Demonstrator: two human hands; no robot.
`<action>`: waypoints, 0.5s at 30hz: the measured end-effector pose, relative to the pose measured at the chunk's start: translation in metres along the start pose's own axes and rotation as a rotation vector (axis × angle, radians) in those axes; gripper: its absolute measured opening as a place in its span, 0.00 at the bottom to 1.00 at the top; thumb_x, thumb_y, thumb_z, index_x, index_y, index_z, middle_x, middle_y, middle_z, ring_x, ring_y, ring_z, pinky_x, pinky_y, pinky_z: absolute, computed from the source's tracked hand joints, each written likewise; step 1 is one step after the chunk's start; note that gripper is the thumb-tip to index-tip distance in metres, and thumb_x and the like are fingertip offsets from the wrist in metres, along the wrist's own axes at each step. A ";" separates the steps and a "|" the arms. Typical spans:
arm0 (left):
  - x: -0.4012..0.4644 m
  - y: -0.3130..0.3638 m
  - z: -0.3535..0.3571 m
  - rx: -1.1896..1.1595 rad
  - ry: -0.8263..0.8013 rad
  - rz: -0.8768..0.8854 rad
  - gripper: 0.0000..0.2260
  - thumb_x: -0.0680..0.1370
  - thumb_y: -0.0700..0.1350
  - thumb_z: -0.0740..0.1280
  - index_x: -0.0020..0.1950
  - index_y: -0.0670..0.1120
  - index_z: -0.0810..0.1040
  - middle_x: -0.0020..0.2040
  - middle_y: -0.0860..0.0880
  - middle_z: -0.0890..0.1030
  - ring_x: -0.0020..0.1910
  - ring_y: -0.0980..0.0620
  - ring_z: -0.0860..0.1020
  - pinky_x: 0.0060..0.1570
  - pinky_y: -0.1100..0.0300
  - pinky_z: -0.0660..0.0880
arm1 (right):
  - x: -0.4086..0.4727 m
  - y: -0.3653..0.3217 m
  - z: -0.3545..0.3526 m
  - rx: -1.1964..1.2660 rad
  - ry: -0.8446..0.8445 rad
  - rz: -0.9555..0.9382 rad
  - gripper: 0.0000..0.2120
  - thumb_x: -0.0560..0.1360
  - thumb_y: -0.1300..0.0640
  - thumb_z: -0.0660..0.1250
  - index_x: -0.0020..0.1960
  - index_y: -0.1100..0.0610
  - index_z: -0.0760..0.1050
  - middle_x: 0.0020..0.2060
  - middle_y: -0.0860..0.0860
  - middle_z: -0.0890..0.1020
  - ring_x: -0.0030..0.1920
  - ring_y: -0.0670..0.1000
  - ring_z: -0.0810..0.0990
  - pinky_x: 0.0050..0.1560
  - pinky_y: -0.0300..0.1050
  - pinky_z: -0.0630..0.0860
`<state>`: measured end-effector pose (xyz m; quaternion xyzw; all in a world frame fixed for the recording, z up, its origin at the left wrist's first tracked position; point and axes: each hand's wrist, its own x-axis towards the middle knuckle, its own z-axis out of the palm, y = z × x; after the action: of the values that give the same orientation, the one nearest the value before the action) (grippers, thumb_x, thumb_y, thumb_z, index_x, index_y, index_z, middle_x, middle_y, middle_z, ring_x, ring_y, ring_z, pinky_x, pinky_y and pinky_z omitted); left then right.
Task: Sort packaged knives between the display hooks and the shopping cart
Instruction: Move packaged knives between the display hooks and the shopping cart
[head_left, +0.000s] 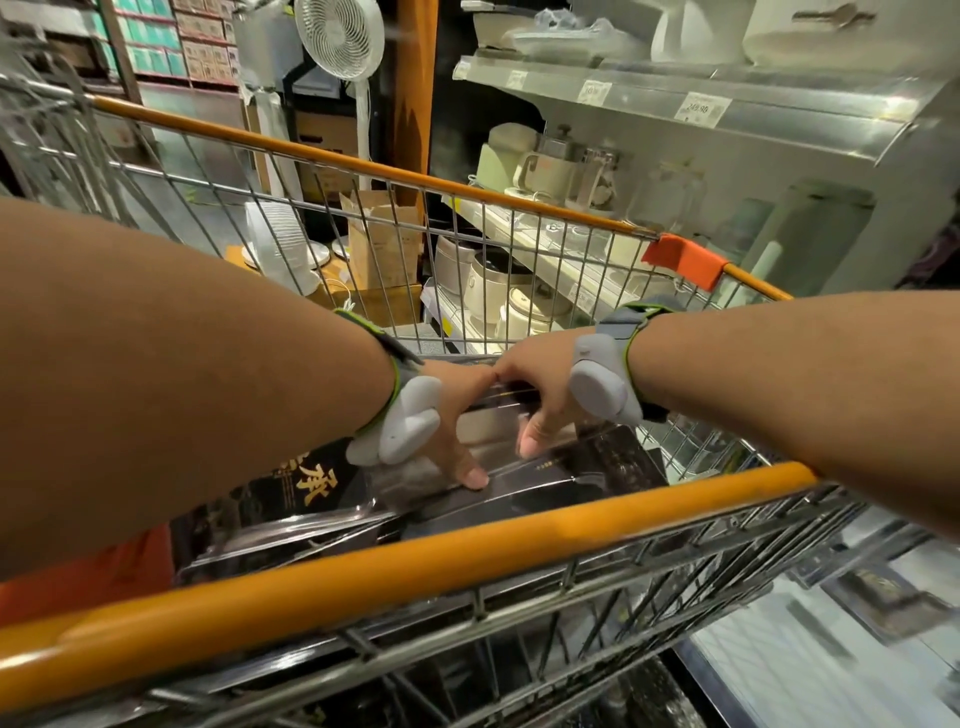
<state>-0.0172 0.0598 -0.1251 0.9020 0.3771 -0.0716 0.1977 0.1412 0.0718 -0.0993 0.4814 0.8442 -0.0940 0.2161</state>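
Two hands reach into the cart (363, 582). Left hand (457, 410) and right hand (535, 400) each clamp the top knife pack (498, 441), thumbs pressed on its clear face, likely to lift it level from the stack.

Your access: open top of the shopping cart (467, 587), over its near orange rail | blocked sideways: wire walls ring the basket | below: packaged knives (519, 499) cover the floor under your hands | right: appliance shelf (675, 98) stands close beside the cart
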 end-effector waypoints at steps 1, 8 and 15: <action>0.000 -0.001 0.001 0.000 -0.005 0.002 0.46 0.66 0.57 0.78 0.76 0.52 0.56 0.70 0.52 0.70 0.66 0.51 0.71 0.64 0.58 0.67 | 0.000 -0.002 0.000 -0.020 -0.027 0.011 0.33 0.60 0.37 0.76 0.61 0.51 0.76 0.47 0.49 0.84 0.48 0.51 0.82 0.55 0.52 0.78; 0.001 0.007 0.025 0.140 0.128 -0.197 0.56 0.55 0.77 0.68 0.76 0.53 0.54 0.65 0.48 0.69 0.63 0.45 0.71 0.59 0.48 0.70 | -0.003 -0.002 0.003 -0.057 -0.060 0.044 0.26 0.69 0.40 0.73 0.59 0.56 0.74 0.46 0.49 0.80 0.46 0.50 0.78 0.46 0.44 0.73; 0.019 0.027 0.077 0.478 0.830 -0.350 0.15 0.76 0.49 0.60 0.60 0.54 0.79 0.42 0.50 0.79 0.39 0.47 0.78 0.37 0.56 0.63 | -0.008 -0.005 0.005 -0.190 -0.108 0.080 0.23 0.73 0.39 0.68 0.59 0.54 0.72 0.44 0.49 0.76 0.44 0.50 0.74 0.40 0.38 0.66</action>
<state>0.0167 0.0236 -0.1922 0.7978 0.5425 0.1763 -0.1954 0.1417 0.0609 -0.0998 0.4861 0.8167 -0.0306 0.3094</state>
